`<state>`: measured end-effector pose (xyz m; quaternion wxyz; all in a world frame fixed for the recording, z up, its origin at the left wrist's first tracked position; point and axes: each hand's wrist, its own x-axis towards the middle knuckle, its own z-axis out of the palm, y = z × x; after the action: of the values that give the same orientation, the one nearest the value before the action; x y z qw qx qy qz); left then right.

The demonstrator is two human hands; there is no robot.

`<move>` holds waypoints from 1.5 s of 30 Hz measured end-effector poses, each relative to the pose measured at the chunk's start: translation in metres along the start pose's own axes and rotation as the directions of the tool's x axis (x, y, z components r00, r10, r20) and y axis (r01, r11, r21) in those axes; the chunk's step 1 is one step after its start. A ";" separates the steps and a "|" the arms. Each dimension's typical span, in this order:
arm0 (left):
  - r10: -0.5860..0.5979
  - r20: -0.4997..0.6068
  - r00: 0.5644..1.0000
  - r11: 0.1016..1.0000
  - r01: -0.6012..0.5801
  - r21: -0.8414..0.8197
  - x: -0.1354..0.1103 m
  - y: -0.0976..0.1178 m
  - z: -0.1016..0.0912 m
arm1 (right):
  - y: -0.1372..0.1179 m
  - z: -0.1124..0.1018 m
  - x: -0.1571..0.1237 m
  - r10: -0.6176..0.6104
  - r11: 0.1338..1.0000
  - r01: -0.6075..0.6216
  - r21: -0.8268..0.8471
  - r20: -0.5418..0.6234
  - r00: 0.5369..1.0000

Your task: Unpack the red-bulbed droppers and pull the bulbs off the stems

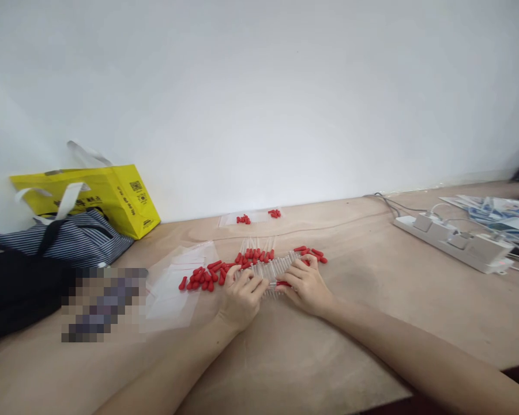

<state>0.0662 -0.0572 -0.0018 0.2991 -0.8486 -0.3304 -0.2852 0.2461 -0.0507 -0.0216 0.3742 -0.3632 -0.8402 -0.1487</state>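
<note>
A pile of clear glass dropper tubes (pixel 273 267) lies on the wooden table, with several loose red rubber bulbs (pixel 204 279) scattered to its left and behind it. My left hand (pixel 241 298) rests at the near left of the tubes, fingers curled and pinched on one of them. My right hand (pixel 306 284) lies just to the right, its fingers closed around a tube with a red bulb (pixel 282 283) on its end. The two hands almost touch over the pile.
Clear plastic bags (pixel 176 285) lie left of the pile; another bag with red bulbs (pixel 259 217) sits by the wall. A yellow bag (pixel 112 196), a striped bag (pixel 73 239) and a black bag stand at left. A white power strip (pixel 456 242) and papers lie at right.
</note>
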 end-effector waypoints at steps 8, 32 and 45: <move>-0.013 0.003 1.000 0.997 0.013 -0.074 -0.004 0.002 -0.006 | 0.001 -0.002 -0.011 -0.011 1.000 0.012 0.024 -0.014 1.000; -0.506 0.211 0.837 0.752 0.547 -0.369 -0.002 -0.026 -0.002 | 0.057 -0.012 -0.018 0.548 0.829 -0.538 0.153 -0.033 0.836; -0.553 0.763 0.334 0.258 0.940 -0.225 0.020 -0.045 0.001 | 0.120 0.006 0.034 0.773 0.589 -0.808 -0.029 0.312 0.552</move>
<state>0.0463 -0.0215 0.0256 -0.3062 -0.6456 -0.6585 -0.2360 0.3138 0.0528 -0.0035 0.2934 -0.6968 -0.6393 0.1406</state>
